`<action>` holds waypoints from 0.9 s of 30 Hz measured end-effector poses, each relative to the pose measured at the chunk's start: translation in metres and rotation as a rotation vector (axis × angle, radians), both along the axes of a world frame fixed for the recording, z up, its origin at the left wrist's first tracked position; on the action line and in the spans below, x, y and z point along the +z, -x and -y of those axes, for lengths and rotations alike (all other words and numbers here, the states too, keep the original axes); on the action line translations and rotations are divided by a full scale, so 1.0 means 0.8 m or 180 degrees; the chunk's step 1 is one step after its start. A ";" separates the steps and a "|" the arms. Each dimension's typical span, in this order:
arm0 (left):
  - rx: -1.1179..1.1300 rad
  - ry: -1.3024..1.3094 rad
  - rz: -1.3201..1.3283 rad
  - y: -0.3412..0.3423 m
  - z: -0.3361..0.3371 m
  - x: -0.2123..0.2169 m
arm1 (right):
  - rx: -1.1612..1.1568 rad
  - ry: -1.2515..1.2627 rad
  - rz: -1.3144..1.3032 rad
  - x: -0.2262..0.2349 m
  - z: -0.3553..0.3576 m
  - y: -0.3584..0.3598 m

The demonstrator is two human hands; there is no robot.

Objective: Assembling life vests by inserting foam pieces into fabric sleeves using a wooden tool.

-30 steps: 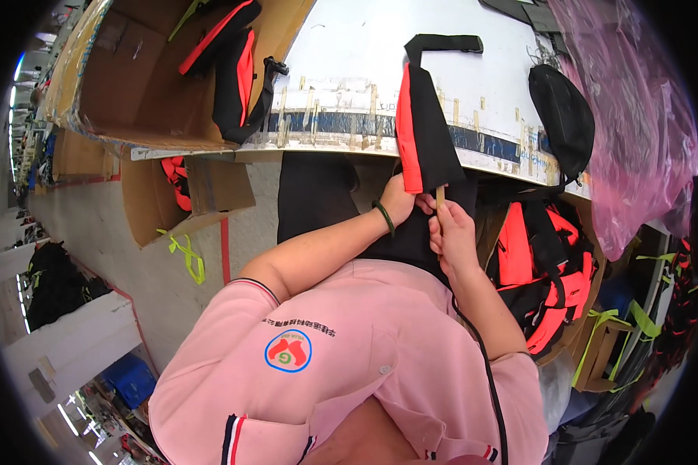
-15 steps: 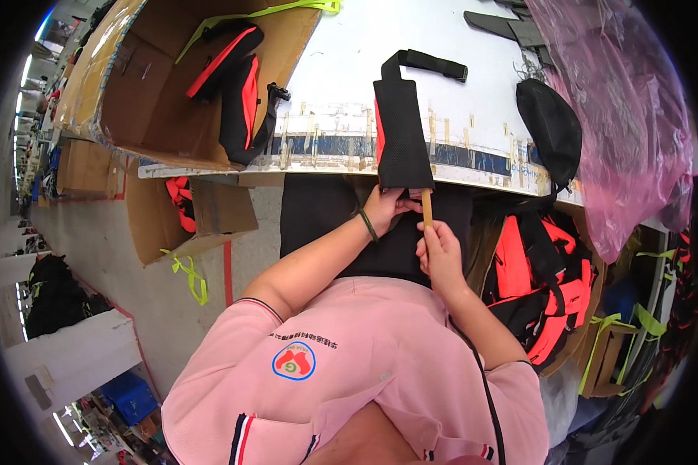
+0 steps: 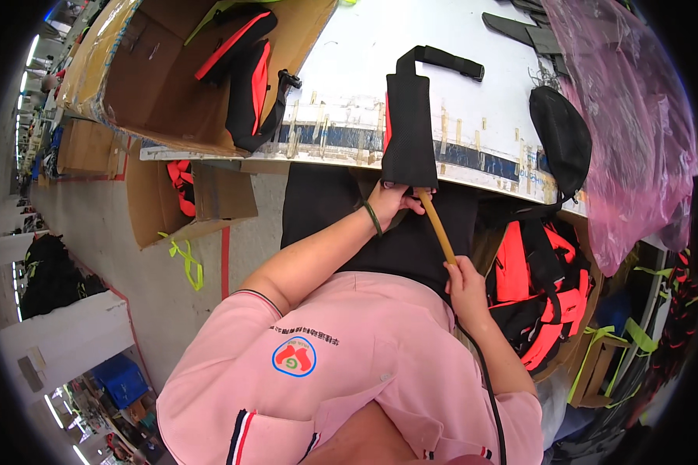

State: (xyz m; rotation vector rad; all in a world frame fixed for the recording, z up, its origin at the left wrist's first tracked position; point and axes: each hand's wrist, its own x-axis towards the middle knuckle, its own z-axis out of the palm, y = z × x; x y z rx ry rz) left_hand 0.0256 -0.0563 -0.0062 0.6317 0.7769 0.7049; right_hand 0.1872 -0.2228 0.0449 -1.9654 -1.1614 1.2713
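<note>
Right hand grip: the right hand (image 3: pixel 467 291) is narrow, fingertips pinched on the near end of a tan stick (image 3: pixel 438 229).
Tan stick: slants from the right hand toward 11 o'clock, its far end reaching the near edge of a black panel (image 3: pixel 411 132); whether it runs inside or beneath is hidden.
Left hand grip: the left hand (image 3: pixel 386 205) touches the panel's near end, fingers partly covered; how far they close, I cannot tell.
Black panel: at 12 o'clock from the hands, lying lengthwise across the front edge of the desk (image 3: pixel 349 62), an orange strip along its left side.
Black strap: the strap (image 3: pixel 446 60) leaves the panel's far end and bends toward 3 o'clock.
Large carton: at 10 o'clock, the carton (image 3: pixel 155 101) holds black-and-orange pieces (image 3: pixel 256 93).
Black pouch: at 2 o'clock, the pouch (image 3: pixel 560 136) lies near pink plastic sheeting (image 3: pixel 636 139).
Orange-and-black pile: at 4 o'clock, the pile (image 3: pixel 543 287) sits below desk level.
Small carton: at 9 o'clock, the carton (image 3: pixel 221 194) stands below the desk.
</note>
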 end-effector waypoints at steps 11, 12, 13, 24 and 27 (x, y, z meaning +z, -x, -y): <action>-0.0266 -0.0024 -0.0766 0.001 0.003 -0.021 | 0.0264 -0.0057 -0.0514 -0.001 -0.064 -0.007; -0.0170 -0.0008 -0.0729 -0.001 0.008 -0.025 | 0.0181 -0.0052 -0.0768 -0.006 -0.078 0.002; -0.0262 -0.0192 -0.0789 0.000 0.013 -0.032 | 0.0198 -0.0066 -0.0771 -0.009 -0.094 0.013; -0.0010 -0.0410 -0.0454 0.022 -0.008 -0.017 | 0.0316 0.0415 -0.1345 0.003 -0.093 -0.053; 0.0413 -0.0270 -0.0307 0.042 -0.049 0.004 | 0.0433 0.0377 -0.0963 0.016 -0.070 -0.121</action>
